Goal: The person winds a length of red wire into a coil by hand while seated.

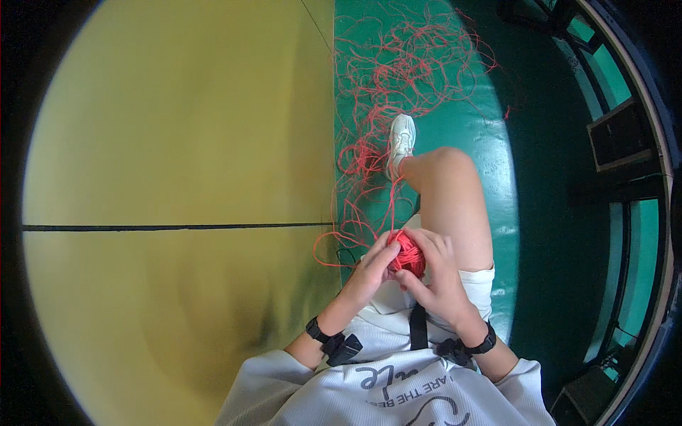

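Note:
Between my two hands, just above my lap, is a ball of red cord. My left hand grips it from the left side, with the thumb and fingers pressed on the windings. From the right, my right hand wraps round the same ball, thumb below and fingers over the top. A strand runs from the ball up toward my white shoe. Another loop of cord bows out to the left of my left hand.
A large tangle of loose red cord spreads over the green floor beyond my foot. On the left rises a yellow panel crossed by a black seam. A dark box and window frames stand at the right.

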The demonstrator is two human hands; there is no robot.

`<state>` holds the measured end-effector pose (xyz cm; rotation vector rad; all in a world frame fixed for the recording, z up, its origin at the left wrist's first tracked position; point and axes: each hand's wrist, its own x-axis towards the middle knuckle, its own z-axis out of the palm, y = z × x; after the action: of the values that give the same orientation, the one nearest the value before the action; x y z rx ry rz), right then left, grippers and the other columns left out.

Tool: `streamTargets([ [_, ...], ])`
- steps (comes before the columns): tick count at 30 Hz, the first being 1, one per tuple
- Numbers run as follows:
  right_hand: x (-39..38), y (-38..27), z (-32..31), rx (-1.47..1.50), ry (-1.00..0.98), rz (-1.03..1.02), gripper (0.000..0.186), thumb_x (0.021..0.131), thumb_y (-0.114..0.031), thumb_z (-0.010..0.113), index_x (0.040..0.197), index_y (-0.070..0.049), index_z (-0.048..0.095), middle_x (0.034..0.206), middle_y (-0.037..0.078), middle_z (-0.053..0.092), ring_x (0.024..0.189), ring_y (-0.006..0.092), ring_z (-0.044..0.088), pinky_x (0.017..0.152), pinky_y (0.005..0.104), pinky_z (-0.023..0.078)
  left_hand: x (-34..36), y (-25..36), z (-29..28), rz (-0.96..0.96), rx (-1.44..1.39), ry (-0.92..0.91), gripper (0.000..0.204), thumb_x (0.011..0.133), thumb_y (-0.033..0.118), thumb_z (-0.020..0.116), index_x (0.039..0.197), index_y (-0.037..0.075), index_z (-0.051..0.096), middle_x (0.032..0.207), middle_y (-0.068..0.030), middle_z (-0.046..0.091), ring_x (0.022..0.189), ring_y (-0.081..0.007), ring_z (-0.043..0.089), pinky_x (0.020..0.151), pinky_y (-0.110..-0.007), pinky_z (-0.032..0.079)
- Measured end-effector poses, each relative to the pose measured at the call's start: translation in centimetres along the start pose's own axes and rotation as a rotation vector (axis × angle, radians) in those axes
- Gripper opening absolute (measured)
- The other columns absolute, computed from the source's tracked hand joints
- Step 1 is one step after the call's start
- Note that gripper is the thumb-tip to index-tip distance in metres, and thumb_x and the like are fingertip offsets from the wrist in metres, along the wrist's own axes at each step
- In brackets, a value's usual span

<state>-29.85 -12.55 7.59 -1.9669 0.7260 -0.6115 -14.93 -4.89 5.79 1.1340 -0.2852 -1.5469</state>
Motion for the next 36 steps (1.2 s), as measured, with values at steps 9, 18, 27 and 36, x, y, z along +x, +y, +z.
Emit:
streamTargets([
  [9, 0.0, -0.2, 0.7, 0.018, 0.034, 0.000, 0.063, 0.077, -0.012, 0.072, 0.134, 0.001, 0.047, 0.128, 0.021, 0.052, 0.112, 0.0370, 0.054, 0.097, 0.0438, 0.044, 0.5, -0.8, 0.0, 0.318, 0.671, 0.125, 0.036, 0.104, 0.029, 0.042, 0.125, -0.001, 0.048, 0.112, -0.0140, 0.059, 0.101, -0.0210, 0.061, 0.086, -0.033, 0.049],
  [18, 0.2, -0.4, 1.1, 0.046, 0.012, 0.014, 0.062, 0.077, -0.009, 0.071, 0.134, 0.000, 0.047, 0.123, 0.021, 0.051, 0.109, 0.0379, 0.055, 0.094, 0.0405, 0.048, 0.1, -0.5, 0.4, 0.423, 0.786, 0.131, 0.035, 0.104, 0.019, 0.036, 0.128, -0.002, 0.049, 0.122, -0.0154, 0.057, 0.113, -0.0217, 0.055, 0.097, -0.033, 0.043],
  [27, -0.1, 0.6, 3.0, 0.103, -0.011, 0.070, 0.068, 0.076, -0.012, 0.074, 0.137, -0.005, 0.044, 0.117, 0.020, 0.048, 0.110, 0.0380, 0.049, 0.095, 0.0439, 0.044, 0.5, -0.7, -0.5, 0.277, 0.738, 0.287, 0.031, 0.102, 0.021, 0.039, 0.119, 0.000, 0.054, 0.107, -0.0195, 0.062, 0.099, -0.0316, 0.062, 0.086, -0.037, 0.047],
  [36, 1.9, 0.3, 3.2, 0.141, -0.205, -0.011, 0.063, 0.083, -0.017, 0.068, 0.139, -0.005, 0.041, 0.120, 0.020, 0.048, 0.109, 0.0370, 0.052, 0.095, 0.0420, 0.045, -0.9, 0.3, -2.5, 0.313, 0.877, 0.432, 0.029, 0.102, 0.024, 0.039, 0.115, 0.002, 0.052, 0.104, -0.0202, 0.061, 0.096, -0.0352, 0.061, 0.084, -0.041, 0.047],
])
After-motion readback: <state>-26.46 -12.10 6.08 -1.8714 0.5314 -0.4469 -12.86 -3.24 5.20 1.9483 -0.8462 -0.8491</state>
